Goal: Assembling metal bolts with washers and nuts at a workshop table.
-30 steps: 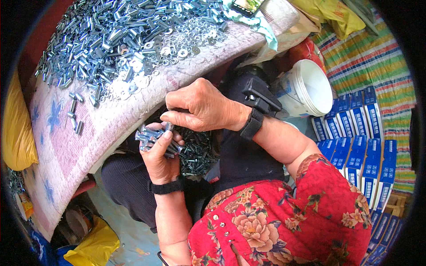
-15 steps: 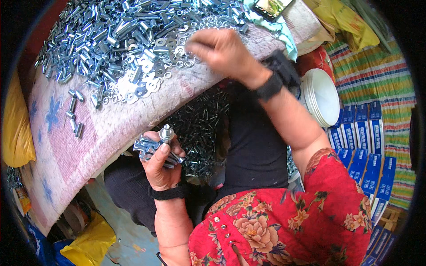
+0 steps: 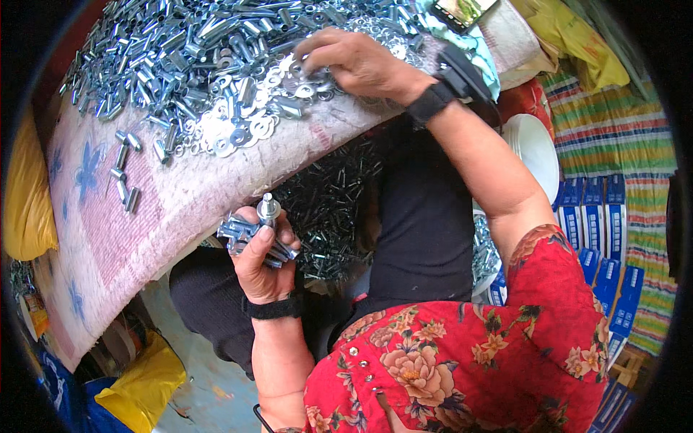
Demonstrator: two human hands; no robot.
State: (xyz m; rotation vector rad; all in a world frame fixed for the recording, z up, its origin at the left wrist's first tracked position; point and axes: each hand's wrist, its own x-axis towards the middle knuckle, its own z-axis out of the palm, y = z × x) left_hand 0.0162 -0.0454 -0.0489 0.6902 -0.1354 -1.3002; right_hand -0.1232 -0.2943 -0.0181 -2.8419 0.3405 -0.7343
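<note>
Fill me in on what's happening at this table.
A person sits at a cloth-covered table heaped with silver bolts, sleeves and washers. The left hand grips a bundle of bolts, one upright with its head on top. The right hand reaches into the pile of flat washers, fingertips on them.

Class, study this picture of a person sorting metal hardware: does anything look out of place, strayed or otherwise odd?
Yes: a few metal sleeves lie apart on the pink cloth, left of the main heap of sleeves and washers. A phone sits at the table's far edge among the parts.
</note>
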